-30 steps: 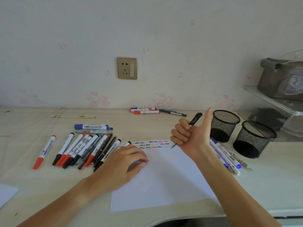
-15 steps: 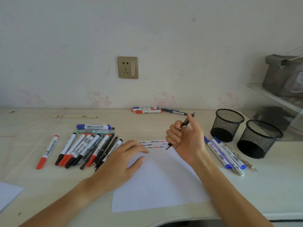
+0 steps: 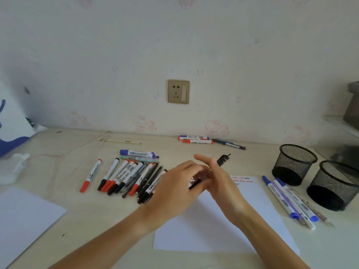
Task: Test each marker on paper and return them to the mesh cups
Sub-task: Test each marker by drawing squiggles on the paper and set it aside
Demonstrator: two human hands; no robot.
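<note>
Hands meet above the paper (image 3: 217,230), both on one black pen (image 3: 223,160). The right hand (image 3: 223,181) has its fingers curled round the barrel, which slants up and away from them, its dark clicker end poking out beyond the fingertips. The left hand (image 3: 174,189) comes in from the side and its fingers (image 3: 194,171) seem to pinch the lower, tip end of the same pen; blur makes the exact contact hard to read.

By the look of it the pen is light, stiff and smooth, so it should handle easily but could roll or slip in a loose pinch. The middle of the barrel seems the safest place to hold it, clear of the inked tip.

Left of the fingers, a row of markers (image 3: 128,177) with red and black caps lies fanned on the worktop (image 3: 58,167), close enough that the left wrist could nudge them. A blue-capped marker (image 3: 137,153) lies crosswise just beyond that row. Right of the fingers, past the paper's edge, a few blue-capped pens (image 3: 287,202) lie side by side, and beyond those stand two black mesh cups (image 3: 294,164), upright and apparently holding nothing. Any move to the cups would pass over those blue-capped pens. Far beyond the fingers, against the wall, three more markers (image 3: 196,139) lie under a wall socket (image 3: 178,91). Short squiggles (image 3: 241,180) in red, blue and black mark the paper's top edge.
</note>
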